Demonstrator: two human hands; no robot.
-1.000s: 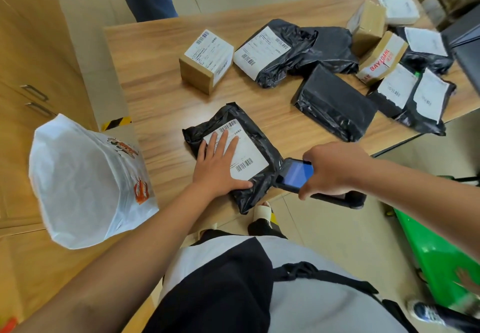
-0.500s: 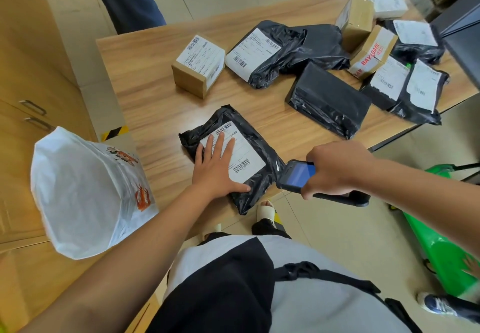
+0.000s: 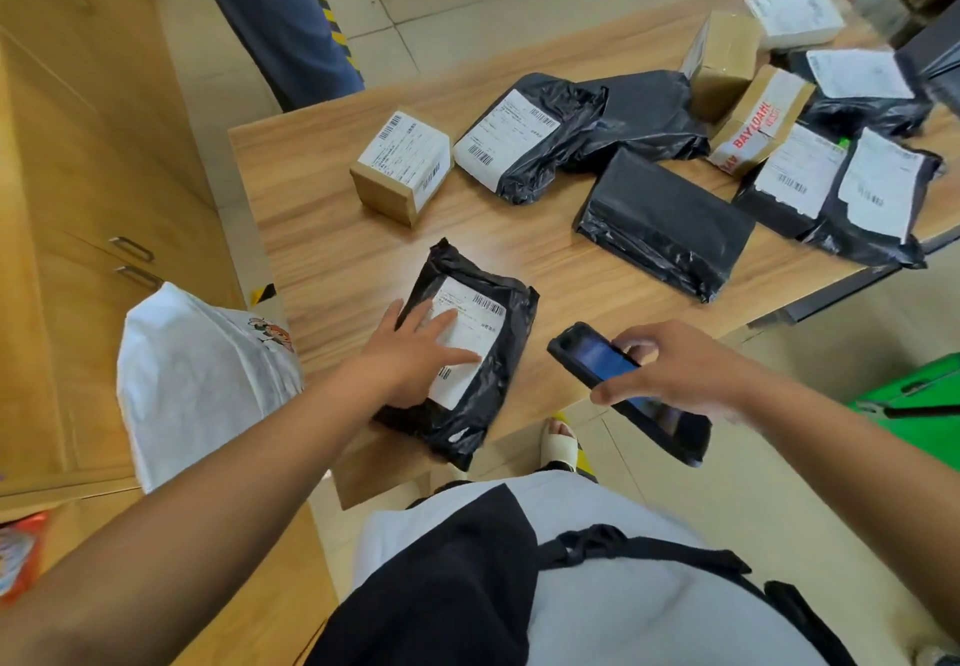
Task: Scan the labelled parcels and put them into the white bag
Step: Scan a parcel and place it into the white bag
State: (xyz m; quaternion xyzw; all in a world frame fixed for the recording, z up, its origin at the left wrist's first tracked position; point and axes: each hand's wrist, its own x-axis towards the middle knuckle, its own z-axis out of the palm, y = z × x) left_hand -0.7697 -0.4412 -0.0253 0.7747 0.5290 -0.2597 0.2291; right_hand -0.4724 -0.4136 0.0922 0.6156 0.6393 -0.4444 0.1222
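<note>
Probably early | left hand [image 3: 410,353] lay, fingers spread, on black parcel [image 3: 501,390] | right hand [image 3: 675,369] fingers curled round scanner [image 3: 587,353] | white bag [image 3: 197,385] contents unseen | other parcels [image 3: 665,218] lay on worktop [image 3: 322,187]

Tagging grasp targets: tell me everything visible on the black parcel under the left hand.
The black parcel is a crinkled, glossy plastic mailer lying flat, its near end reaching the front edge of the table. A white label with barcodes faces up. The left hand rests on it, straight fingers across the label; nothing else touches it.
</note>
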